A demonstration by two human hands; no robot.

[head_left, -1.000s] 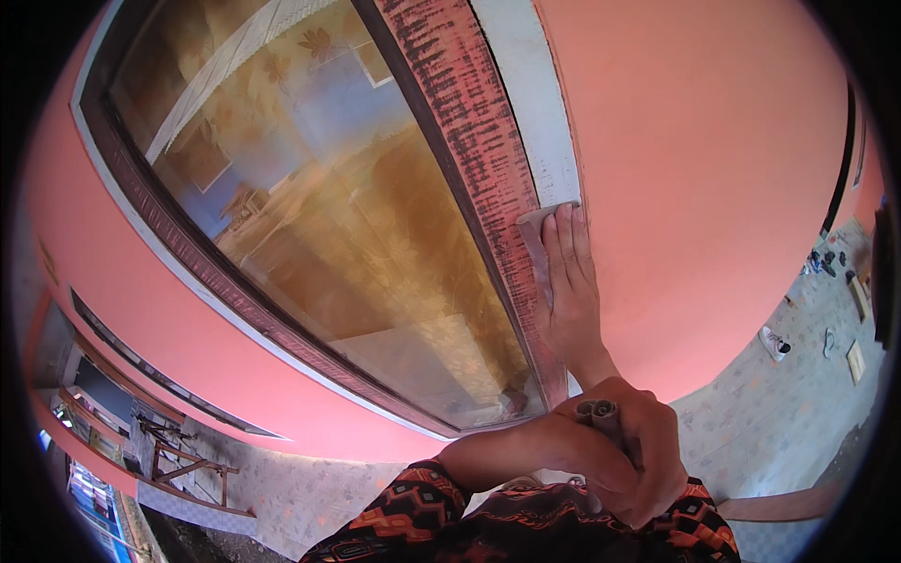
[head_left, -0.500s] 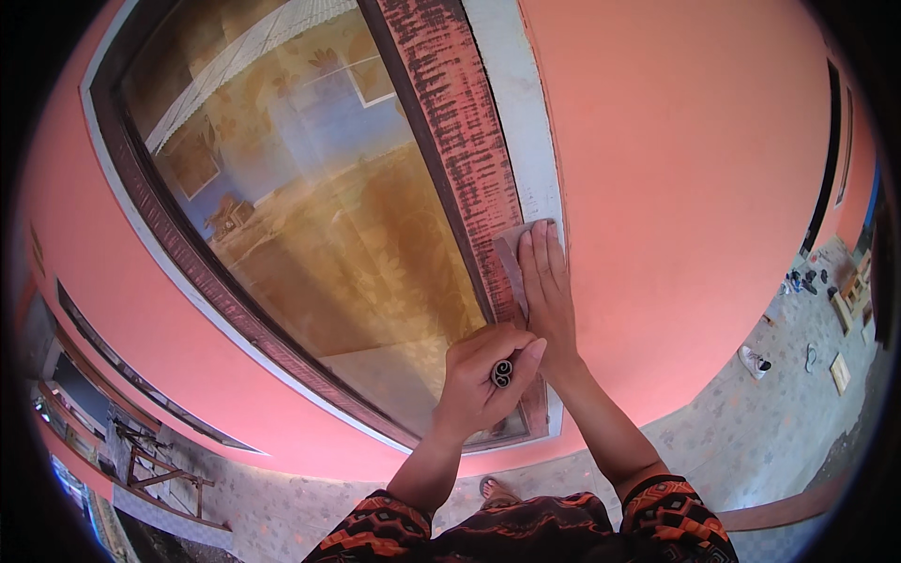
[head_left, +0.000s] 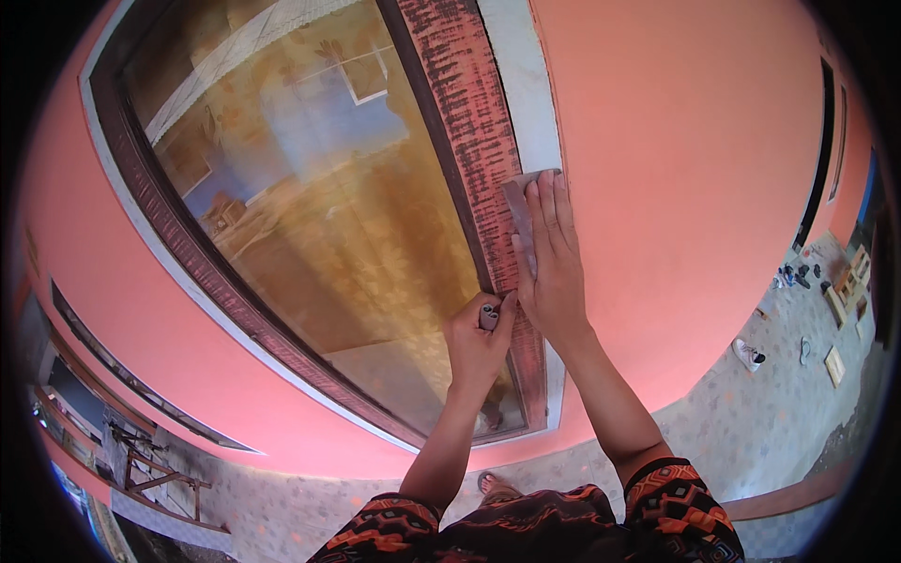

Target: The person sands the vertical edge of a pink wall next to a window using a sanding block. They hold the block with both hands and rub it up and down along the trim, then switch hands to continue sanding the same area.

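Well, wooden stand (head_left: 161,480): off at your far left, low down, well apart from your hands.
Window glass (head_left: 310,216): left of both your hands, with a brownish curtain and reflections showing in it.
Left hand (head_left: 477,342): your fingers are curled closed, in front of the lower right edge of the glass; whether they touch it, you cannot tell.
Roll (head_left: 488,317): a grey coiled sheet inside that fist, its spiral end showing between your thumb and curled fingers.
Streaked frame (head_left: 469,103): pinkish-red with dark marks, slanting down between glass and white strip.
Sheet (head_left: 519,208): grey-brown, beneath your right fingers; its upper edge lies just at your fingertips, its left edge sticks out past your index finger, over the streaked frame.
Right hand (head_left: 554,263): fingers straight and close together, palm flat, pressing the sheet rather than gripping it.
White strip (head_left: 524,84): runs down to the sheet and under it.
Pink wall (head_left: 685,206): just right of your right hand.
White shoe (head_left: 749,355): on the floor, far right.
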